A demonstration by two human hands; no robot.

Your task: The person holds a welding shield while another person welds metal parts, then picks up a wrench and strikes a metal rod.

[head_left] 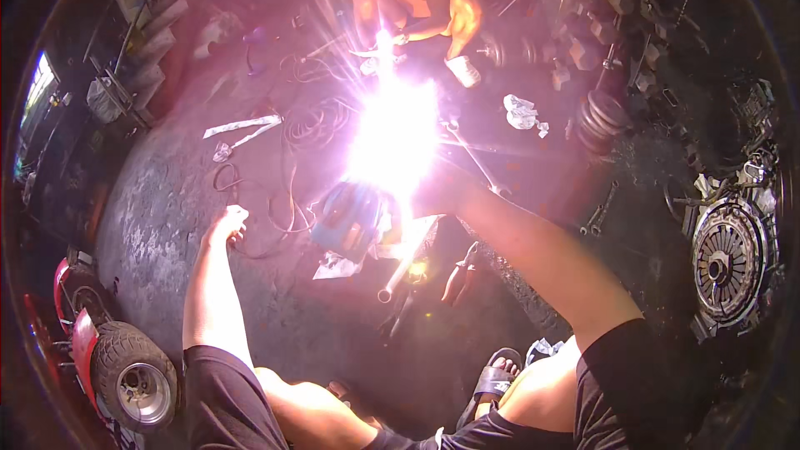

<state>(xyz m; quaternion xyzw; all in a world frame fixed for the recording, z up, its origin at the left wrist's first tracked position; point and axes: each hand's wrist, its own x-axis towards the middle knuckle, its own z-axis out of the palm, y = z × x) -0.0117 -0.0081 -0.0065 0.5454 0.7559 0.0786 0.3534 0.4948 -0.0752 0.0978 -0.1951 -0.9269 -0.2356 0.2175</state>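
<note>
A blinding white-pink glare [392,133], like a welding arc, washes out the middle of the view. My right hand [429,193] reaches to its lower right edge, beside a blue block-like object [346,218]. The light hides my right fingers and whatever they touch. My left hand [227,223] hangs over the floor at the left, apart from the blue object, with its fingers curled in. What it holds, if anything, is hidden. Just beyond it lies a thin looped cable [227,177]. A metal pipe [404,262] slants below the glare, near pliers [460,273].
Across from me another person's hand [404,37] is close to the glare. A long wrench [477,158] lies right of it. A clutch pressure plate [723,260] stands far right, a small wheel [137,379] lower left. Crumpled white plastic [521,112] lies on the dark floor.
</note>
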